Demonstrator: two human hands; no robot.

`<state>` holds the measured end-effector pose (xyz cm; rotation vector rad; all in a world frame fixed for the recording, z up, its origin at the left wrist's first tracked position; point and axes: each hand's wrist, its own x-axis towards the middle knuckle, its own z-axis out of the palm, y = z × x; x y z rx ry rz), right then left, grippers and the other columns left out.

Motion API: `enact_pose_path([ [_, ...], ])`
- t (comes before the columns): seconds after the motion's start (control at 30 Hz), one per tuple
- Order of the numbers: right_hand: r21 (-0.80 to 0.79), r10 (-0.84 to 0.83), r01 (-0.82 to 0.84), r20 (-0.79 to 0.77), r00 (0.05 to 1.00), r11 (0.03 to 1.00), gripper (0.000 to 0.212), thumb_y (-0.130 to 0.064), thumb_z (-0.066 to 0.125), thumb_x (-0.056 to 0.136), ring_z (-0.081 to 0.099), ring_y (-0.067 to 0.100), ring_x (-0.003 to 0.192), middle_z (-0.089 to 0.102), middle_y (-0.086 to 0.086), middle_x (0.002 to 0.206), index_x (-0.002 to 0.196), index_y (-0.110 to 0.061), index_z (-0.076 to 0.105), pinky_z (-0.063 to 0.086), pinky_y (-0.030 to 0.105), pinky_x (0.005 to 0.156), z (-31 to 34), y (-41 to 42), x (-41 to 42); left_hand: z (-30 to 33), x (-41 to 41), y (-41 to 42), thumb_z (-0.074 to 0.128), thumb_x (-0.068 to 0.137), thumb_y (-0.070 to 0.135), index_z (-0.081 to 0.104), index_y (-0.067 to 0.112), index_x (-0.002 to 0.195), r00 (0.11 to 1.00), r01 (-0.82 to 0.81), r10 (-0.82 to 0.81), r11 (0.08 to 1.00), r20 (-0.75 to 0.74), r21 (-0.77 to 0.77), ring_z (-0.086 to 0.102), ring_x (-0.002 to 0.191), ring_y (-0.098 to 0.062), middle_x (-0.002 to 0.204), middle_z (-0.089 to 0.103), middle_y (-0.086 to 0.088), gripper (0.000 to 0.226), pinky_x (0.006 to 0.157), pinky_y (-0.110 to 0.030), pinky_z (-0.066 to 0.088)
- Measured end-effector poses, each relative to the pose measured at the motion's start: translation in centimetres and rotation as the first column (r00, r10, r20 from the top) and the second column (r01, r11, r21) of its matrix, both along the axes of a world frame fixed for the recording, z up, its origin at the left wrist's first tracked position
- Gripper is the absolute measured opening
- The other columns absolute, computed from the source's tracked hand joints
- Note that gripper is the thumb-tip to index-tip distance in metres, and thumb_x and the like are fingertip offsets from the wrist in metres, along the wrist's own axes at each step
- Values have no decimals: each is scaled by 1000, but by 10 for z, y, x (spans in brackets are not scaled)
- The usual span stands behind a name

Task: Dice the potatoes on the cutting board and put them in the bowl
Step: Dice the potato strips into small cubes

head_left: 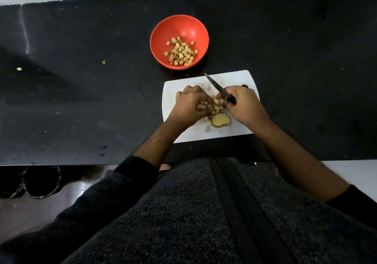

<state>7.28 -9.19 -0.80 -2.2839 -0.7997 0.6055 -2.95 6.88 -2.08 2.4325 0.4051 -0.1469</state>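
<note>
A white cutting board (236,80) lies on the black counter. Diced potato pieces (215,105) sit in a small heap at its middle, between my two hands. My left hand (189,104) curls over the left side of the heap, with some cubes against its fingers. My right hand (242,105) grips the black handle of a knife (215,86), whose blade points up and left over the board. A few potato slices (221,120) lie just below the heap. The red bowl (183,27) stands beyond the board and holds several potato cubes (181,52).
Two small scraps lie on the black counter (306,59) at the left: one (104,62) near the bowl and one (19,69) farther left. The counter's near edge runs just below the board. Dark round objects (40,182) sit on the floor at lower left.
</note>
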Motion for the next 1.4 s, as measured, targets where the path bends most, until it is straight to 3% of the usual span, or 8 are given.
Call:
enact_pose_path([
  [0.13,-61,43,-36,119,992,998,13,-22,76,82,61,16,81,62,-2,90,94,-17,71,54,37,73,-2,-22,-13,-2,-4,-2,83,75,40,72,33,111,998,66,-67,997,22,47,43,116,-19,118,57,6,38,84,-33,22],
  [0.3,-49,52,-49,74,996,998,37,-33,78,81,57,15,91,51,-6,105,111,-19,64,52,36,77,-20,-36,-38,-5,-15,-10,81,68,58,71,36,113,984,150,-161,979,74,135,38,117,-23,129,49,1,51,86,-35,23],
  [0.47,-104,77,-66,114,990,992,36,-27,76,82,57,21,93,52,-2,102,112,-14,62,53,44,76,-27,-35,-38,-11,-19,-20,81,68,56,71,35,110,988,106,-125,976,87,192,38,119,-27,135,47,-2,48,86,-38,28],
  [0.57,-117,94,-82,98,991,990,43,-29,79,79,56,19,94,49,-2,103,115,-12,62,51,39,80,-26,-35,-33,-13,-21,-22,80,69,53,72,31,110,985,105,-133,969,113,224,39,119,-29,135,48,-5,47,86,-40,31],
  [0.97,-22,143,-141,167,975,990,23,-26,69,88,60,23,87,62,4,94,103,-8,67,51,44,73,-26,-39,-18,-23,-31,-21,64,85,44,77,25,104,961,133,-191,954,200,270,41,110,-27,118,55,-8,29,81,-38,28],
  [1.1,77,-6,-2,107,994,997,13,-23,67,91,64,15,84,68,-1,91,98,-12,68,54,38,73,-20,-38,-24,-25,-32,-21,69,83,40,76,22,95,966,85,-133,973,220,216,45,107,-29,116,57,-8,23,79,-37,28],
  [1.27,147,-158,153,19,987,977,12,-23,66,94,63,-2,86,71,-10,92,104,-17,69,46,7,75,-13,-32,-34,-23,-30,-26,71,87,36,75,21,91,960,50,-100,981,263,188,50,104,-29,113,57,-6,16,78,-38,32],
  [1.4,180,-194,184,41,980,966,13,-20,64,96,65,-3,89,70,-13,96,107,-15,69,46,5,77,-5,-35,-37,-21,-33,-21,70,89,40,75,23,99,954,-21,-27,988,299,155,51,104,-26,114,57,-4,20,79,-41,38],
])
